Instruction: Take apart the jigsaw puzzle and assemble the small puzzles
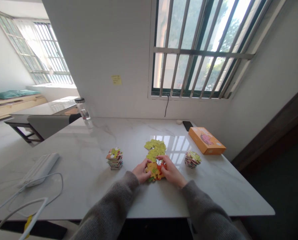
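Observation:
Jigsaw pieces in yellow, orange and red form a small joined patch (154,171) on the table in front of me. My left hand (140,170) grips the patch's left edge, thumb on top and fingers curled around the side. At the right edge, my right hand (172,172) has its thumb and fingers closed on a red-orange jigsaw piece (161,166), partly hidden by the fingers. Just beyond my hands lies a loose cluster of yellow-green jigsaw pieces (156,149). One stack of pieces (115,160) stands to the left, another stack (192,159) to the right.
An orange box (207,140) lies at the right, near a black phone (187,125). Far left on the white table (83,186) are a white power strip (42,169) with cables and a clear bottle (83,109). A barred window is ahead.

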{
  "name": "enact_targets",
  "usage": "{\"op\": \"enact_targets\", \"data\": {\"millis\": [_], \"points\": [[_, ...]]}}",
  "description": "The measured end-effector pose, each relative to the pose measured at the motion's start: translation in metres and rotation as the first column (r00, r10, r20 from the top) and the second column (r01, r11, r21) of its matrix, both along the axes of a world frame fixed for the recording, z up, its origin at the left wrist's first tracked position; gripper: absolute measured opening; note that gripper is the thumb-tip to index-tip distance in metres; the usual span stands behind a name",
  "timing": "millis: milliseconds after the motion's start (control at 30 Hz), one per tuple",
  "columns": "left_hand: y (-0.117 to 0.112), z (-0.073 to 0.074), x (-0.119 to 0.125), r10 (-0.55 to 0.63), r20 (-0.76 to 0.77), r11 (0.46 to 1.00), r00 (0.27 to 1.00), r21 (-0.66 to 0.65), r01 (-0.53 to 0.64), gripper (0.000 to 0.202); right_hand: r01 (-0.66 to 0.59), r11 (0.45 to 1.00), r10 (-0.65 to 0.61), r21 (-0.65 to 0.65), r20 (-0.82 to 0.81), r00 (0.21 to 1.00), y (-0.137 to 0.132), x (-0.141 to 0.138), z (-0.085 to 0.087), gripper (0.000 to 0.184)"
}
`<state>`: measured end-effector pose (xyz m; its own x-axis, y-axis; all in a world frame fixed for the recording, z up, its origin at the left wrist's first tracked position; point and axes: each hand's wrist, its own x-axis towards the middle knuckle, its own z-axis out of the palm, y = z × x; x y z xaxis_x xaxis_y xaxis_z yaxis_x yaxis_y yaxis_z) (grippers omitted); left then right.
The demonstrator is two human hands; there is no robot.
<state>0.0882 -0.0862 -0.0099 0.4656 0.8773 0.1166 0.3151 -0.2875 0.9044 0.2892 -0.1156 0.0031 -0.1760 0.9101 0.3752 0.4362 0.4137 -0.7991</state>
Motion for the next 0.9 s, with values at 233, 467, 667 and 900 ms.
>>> {"op": "enact_targets", "data": {"millis": [233, 467, 667, 900], "points": [[0.001, -0.004, -0.002, 0.165, -0.323, 0.919, 0.932, 0.393, -0.026, 0.032, -0.055, 0.978, -0.029, -0.200, -0.395, 0.918, 0.010, 0.004, -0.004, 0.041], [0.003, -0.006, -0.003, 0.159, -0.312, 0.897, 0.937, 0.442, -0.005, 0.030, 0.029, 0.985, -0.100, -0.169, -0.432, 0.896, 0.014, -0.002, -0.007, 0.029], [-0.003, 0.011, -0.003, 0.108, -0.129, 0.876, 0.986, 0.482, -0.033, 0.030, 0.014, 0.983, -0.101, -0.182, -0.478, 0.872, 0.011, -0.012, -0.002, 0.027], [-0.002, 0.014, 0.000, 0.051, 0.106, 0.985, 0.993, 0.157, -0.067, 0.036, -0.026, 0.996, -0.022, -0.089, -0.493, 0.870, 0.008, -0.019, 0.007, 0.029]]}}
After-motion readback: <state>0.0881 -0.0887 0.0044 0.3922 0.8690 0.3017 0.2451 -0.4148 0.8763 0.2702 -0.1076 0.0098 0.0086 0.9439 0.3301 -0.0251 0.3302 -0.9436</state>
